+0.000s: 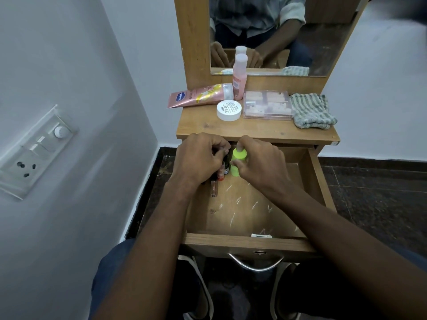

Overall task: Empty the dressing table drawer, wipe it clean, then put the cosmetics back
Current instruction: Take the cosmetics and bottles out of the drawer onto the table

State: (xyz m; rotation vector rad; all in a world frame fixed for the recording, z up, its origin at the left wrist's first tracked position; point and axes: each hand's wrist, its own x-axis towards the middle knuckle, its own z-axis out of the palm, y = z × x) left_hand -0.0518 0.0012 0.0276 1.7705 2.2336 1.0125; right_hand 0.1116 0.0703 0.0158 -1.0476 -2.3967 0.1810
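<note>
The wooden drawer (249,241) is pulled out below the dressing table top (231,129). At its back left corner my left hand (198,158) is closed around a small dark bottle (65,166), with other small bottles (59,174) and a lipstick-like tube (214,188) beside it. My right hand (261,165) grips a bright green bottle (238,161) standing upright there. On the top lie a pink tube (198,95), a pink bottle (239,77), a white jar (229,110), a clear palette box (266,105) and a striped cloth (312,110).
A mirror (277,35) in a wooden frame rises behind the top. A white wall with a switch panel (34,151) is on the left. Dark tiled floor lies to the right. The drawer's metal handle (255,263) faces me, above my shoes.
</note>
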